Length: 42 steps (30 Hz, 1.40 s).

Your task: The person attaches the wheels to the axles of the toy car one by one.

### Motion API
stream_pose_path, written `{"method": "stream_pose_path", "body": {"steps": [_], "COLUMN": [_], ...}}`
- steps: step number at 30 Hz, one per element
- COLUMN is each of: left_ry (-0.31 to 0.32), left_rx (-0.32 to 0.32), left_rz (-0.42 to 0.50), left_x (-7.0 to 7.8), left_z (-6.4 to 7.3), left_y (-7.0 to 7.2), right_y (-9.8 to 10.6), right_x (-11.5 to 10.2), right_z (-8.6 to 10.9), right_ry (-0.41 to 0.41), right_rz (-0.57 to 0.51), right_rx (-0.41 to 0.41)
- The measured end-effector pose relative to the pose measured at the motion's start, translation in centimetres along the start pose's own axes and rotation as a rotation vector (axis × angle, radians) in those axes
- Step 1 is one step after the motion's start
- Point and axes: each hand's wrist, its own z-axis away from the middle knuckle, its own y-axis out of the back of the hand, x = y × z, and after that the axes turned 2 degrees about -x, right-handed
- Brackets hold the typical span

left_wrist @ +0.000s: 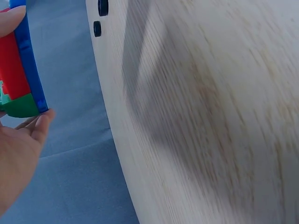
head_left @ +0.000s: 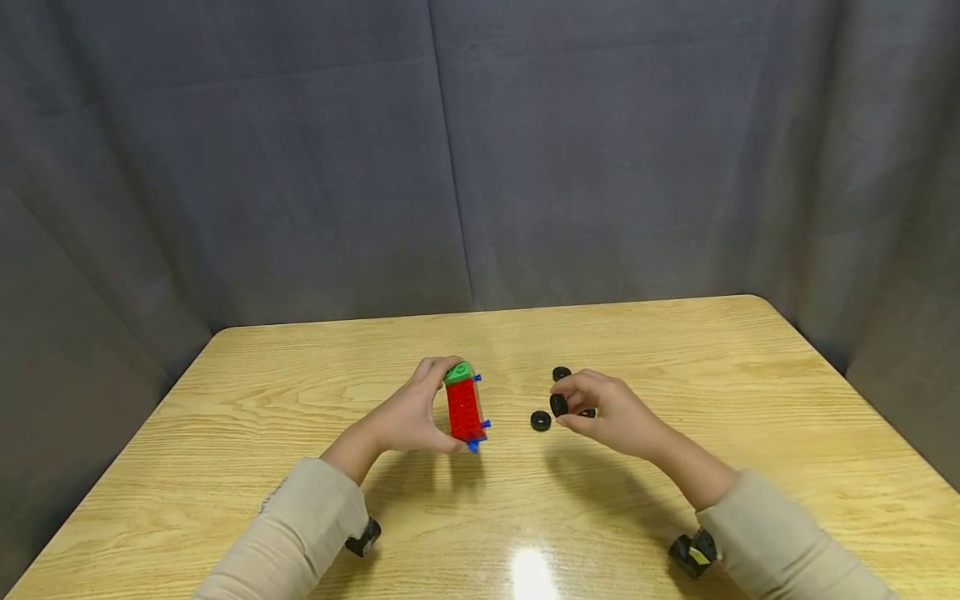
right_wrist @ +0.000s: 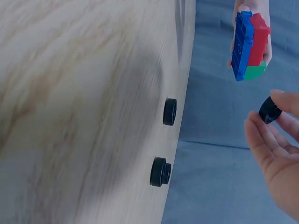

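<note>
My left hand (head_left: pixel 405 415) grips a toy car body (head_left: pixel 465 410) by its two ends, thumb at the near end, above the table. Red bricks form its middle and green ones an end, on a blue base (right_wrist: pixel 242 45) with axle stubs sticking out. Over to the right, my right hand (head_left: pixel 617 419) pinches a small black wheel (right_wrist: pixel 270 110) between thumb and fingers, apart from the car body. Beneath and beside that hand, more black wheels lie on the table: one nearer the car (head_left: pixel 540 421), one farther back (head_left: pixel 562 373), and one partly hidden by the fingers (head_left: pixel 588 412).
The wooden table (head_left: pixel 262 400) ends at the back against a grey curtain (head_left: pixel 337 167). Black wrist cameras show under the left sleeve (head_left: pixel 303 521) and beside the right sleeve (head_left: pixel 772 533). Light glares off the table's front.
</note>
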Motion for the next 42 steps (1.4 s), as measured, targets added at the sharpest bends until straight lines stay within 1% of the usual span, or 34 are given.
{"method": "stream_pose_path", "body": {"steps": [7, 10, 14, 16, 19, 25, 31, 37, 42], "left_ry": [0.031, 0.019, -0.011, -0.012, -0.012, 0.002, 0.025, 0.047, 0.025], "left_rx": [-0.004, -0.018, -0.04, -0.044, -0.045, -0.028, -0.026, -0.028, -0.022], "left_rz": [0.004, 0.027, 0.057, 0.06, 0.068, 0.057, 0.042, 0.025, 0.037], "left_x": [0.1, 0.2, 0.1, 0.1, 0.2, 0.4, 0.9, 1.1, 1.3], "left_z": [-0.2, -0.3, -0.5, -0.5, -0.5, -0.4, -0.2, 0.1, 0.0], "left_y": [-0.2, -0.4, -0.6, -0.7, -0.7, -0.8, -0.8, -1.0, -1.0], "right_y": [-0.4, -0.7, -1.0, -1.2, -1.4, -1.9, -2.1, -2.3, -2.5], "right_x": [-0.4, -0.4, -0.4, -0.3, -0.3, -0.3, -0.5, -0.7, -0.8], "right_z": [0.0, 0.1, 0.0, 0.0, -0.1, -0.5, -0.4, -0.5, -0.6], "right_ry": [-0.041, -0.051, -0.06, -0.064, -0.066, -0.047, -0.07, -0.071, -0.086], "right_rz": [-0.065, -0.096, -0.146, -0.163, -0.175, -0.173, -0.177, -0.193, -0.226], "right_rx": [-0.011, -0.019, -0.03, -0.031, -0.028, -0.019, -0.027, -0.031, -0.042]}}
